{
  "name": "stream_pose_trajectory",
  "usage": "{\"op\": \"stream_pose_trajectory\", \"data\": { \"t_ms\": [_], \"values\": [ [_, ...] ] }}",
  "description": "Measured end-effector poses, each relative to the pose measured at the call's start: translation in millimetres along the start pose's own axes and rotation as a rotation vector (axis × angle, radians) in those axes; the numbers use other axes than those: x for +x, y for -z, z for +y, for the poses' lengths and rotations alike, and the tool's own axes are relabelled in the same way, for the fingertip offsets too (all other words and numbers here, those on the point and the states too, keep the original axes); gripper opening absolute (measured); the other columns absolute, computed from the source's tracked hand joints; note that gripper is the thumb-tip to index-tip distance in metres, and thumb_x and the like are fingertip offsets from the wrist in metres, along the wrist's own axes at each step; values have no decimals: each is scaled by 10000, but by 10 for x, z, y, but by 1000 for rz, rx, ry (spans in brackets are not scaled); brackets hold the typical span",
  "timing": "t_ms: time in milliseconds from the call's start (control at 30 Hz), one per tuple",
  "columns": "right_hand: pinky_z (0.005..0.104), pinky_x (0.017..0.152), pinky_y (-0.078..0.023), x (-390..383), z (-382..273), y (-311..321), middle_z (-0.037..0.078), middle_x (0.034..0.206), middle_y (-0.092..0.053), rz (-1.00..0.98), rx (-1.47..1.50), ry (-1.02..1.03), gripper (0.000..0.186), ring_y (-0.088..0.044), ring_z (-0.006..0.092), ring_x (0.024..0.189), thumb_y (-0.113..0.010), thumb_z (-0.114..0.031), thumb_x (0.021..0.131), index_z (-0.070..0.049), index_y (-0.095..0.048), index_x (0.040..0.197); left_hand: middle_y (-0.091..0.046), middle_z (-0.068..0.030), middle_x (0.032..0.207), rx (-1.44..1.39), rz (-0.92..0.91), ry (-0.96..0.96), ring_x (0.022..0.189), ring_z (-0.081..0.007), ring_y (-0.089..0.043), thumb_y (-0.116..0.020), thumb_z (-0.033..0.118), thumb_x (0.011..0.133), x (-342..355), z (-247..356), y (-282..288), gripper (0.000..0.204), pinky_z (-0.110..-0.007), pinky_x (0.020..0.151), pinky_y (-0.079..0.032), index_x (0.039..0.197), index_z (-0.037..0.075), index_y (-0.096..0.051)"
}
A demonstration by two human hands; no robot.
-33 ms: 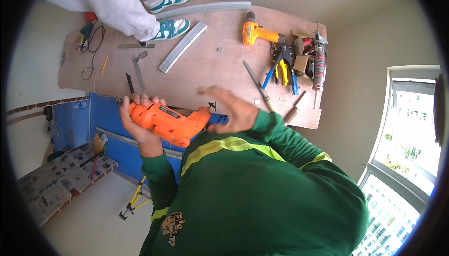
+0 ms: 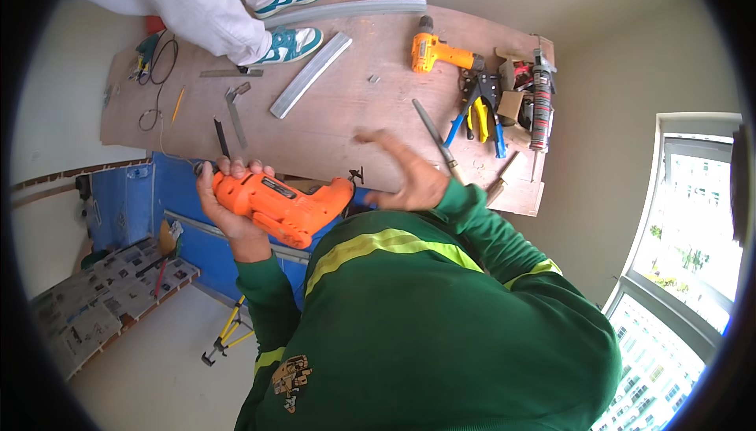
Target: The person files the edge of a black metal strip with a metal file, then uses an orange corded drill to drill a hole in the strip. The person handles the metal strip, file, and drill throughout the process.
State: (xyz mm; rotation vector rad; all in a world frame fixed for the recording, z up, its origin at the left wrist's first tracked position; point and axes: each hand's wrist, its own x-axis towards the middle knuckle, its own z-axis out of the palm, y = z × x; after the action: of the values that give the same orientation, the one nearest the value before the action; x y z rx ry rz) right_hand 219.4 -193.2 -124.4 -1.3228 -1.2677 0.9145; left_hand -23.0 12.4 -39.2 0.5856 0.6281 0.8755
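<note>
One wooden board is the largest thing here. At its far left part are one other person's two legs in pale trousers, ending in two teal-and-white shoes. Two grey metal strips lie on the board: a long strip along its far edge and a short strip slanting near its middle.

One orange power tool is held up at the board's near edge. The left hand has its fingers clamped around the front of that tool's body. The right hand, also by the board's near edge, has its fingers spread apart, with nothing seen in them, just beside the tool's handle end.

Toward the board's right end lies one yellow-orange drill, and close to that end stretches one sealant cartridge. Between the board's middle and right end is one file with a light handle. One yellow pencil lies on the board's left part. Smallest is one metal scrap near the board's middle.
</note>
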Motion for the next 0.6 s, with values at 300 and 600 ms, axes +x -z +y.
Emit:
{"op": "stream_pose_trajectory", "data": {
  "t_ms": [300,600],
  "values": [
    [446,1054,-536,-158,542,409,133,1321,-662,44,-186,-69,608,-653,304,1270,-836,-168,923,-68,-569,1461,-677,-13,880,-197,-301,66,971,-246,-661,-529,458,1129,114,267,490,391,-467,950,-537,963,119,-628],
    [408,935,-567,302,433,-428,99,1073,-723,-39,5,16,299,-714,286,1046,-820,-140,971,-32,-668,1205,-677,-3,881,-243,-78,-49,927,-237,-652,-547,458,1118,-60,211,405,387,-442,927,-534,967,114,-639]
  ]
}}
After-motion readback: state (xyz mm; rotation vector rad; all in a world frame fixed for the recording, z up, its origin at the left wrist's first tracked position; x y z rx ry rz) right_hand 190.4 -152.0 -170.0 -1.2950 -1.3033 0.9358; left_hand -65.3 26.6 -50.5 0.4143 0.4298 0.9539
